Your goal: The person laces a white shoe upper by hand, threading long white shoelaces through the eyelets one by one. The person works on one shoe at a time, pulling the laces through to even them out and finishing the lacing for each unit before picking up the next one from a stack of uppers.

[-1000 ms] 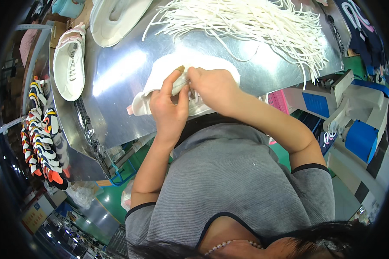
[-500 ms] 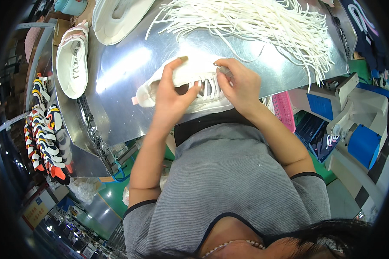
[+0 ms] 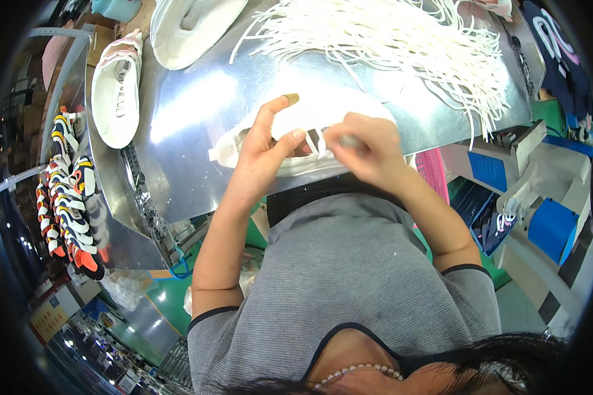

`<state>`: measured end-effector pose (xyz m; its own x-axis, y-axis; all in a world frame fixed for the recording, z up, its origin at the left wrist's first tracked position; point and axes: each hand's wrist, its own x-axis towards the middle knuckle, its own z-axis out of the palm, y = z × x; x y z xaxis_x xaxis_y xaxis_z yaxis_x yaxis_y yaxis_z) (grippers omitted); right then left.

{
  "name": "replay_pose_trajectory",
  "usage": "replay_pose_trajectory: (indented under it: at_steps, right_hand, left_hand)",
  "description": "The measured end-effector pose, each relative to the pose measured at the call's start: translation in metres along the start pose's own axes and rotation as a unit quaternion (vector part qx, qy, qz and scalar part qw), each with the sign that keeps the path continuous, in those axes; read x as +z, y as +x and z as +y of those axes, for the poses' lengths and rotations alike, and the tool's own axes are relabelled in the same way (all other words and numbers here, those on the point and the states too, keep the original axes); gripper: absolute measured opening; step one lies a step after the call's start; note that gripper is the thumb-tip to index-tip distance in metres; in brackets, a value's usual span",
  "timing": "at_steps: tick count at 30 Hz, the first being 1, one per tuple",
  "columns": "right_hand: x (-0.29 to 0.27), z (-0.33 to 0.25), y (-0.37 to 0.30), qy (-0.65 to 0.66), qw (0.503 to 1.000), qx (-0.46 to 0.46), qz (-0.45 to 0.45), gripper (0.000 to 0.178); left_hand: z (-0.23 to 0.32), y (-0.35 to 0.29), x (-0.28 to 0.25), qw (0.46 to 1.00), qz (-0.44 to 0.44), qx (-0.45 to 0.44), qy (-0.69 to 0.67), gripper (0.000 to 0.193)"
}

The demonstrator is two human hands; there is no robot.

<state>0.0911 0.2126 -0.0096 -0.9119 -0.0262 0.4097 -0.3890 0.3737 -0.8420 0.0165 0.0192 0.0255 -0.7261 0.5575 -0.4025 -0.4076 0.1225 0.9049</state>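
A white lace-up shoe (image 3: 326, 108) lies on its side on the metal table, heel to the left with a pale pink tab (image 3: 213, 155). My left hand (image 3: 263, 141) is closed on the shoe around its opening. Its thumb lies near the laces, and a yellowish cover wraps one fingertip; some fingers are hidden inside the shoe. White laces (image 3: 315, 141) cross the shoe's throat between my hands. My right hand (image 3: 369, 148), smeared by motion, is closed over the laces on a short grey metal tool (image 3: 351, 141). The tool's tip cannot be made out.
A big pile of loose white laces (image 3: 402, 46) covers the table's far side. White shoes, one pink-trimmed (image 3: 115, 102) and another (image 3: 194, 29), lie at the far left. Several colourful shoes (image 3: 72, 204) hang left of the table (image 3: 178, 178). A pink basket (image 3: 431, 172) stands at right.
My right hand has come down and toward me over the laces, with the tool. My left hand stays on the shoe, and its thumb has shifted slightly.
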Motion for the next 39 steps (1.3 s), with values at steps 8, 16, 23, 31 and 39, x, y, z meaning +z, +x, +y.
replay_pose_trajectory:
  at_steps: [8, 16, 23, 31, 39]
  right_hand:
    - [0.004, -0.026, -0.015, -0.008, 0.989, -0.150, 0.020, 0.021]
    - [0.012, 0.015, -0.021, -0.158, 0.972, -0.168, 0.037, 0.026]
    - [0.018, -0.032, -0.025, -0.047, 0.974, -0.223, -0.018, 0.027]
    - [0.027, -0.013, -0.032, -0.111, 0.981, -0.155, 0.035, 0.028]
    - [0.023, 0.022, -0.022, -0.206, 0.960, -0.182, 0.060, 0.029]
  left_hand:
    - [-0.013, 0.016, 0.007, 0.994, 0.037, 0.054, 0.089, 0.037]
    - [-0.007, -0.015, -0.005, 0.965, -0.007, 0.111, 0.236, 0.039]
    - [-0.011, 0.005, -0.003, 0.977, 0.050, 0.059, 0.200, 0.037]
    - [-0.009, 0.015, 0.000, 0.974, 0.045, 0.035, 0.218, 0.041]
    - [-0.004, -0.031, -0.005, 0.928, -0.004, 0.169, 0.331, 0.043]
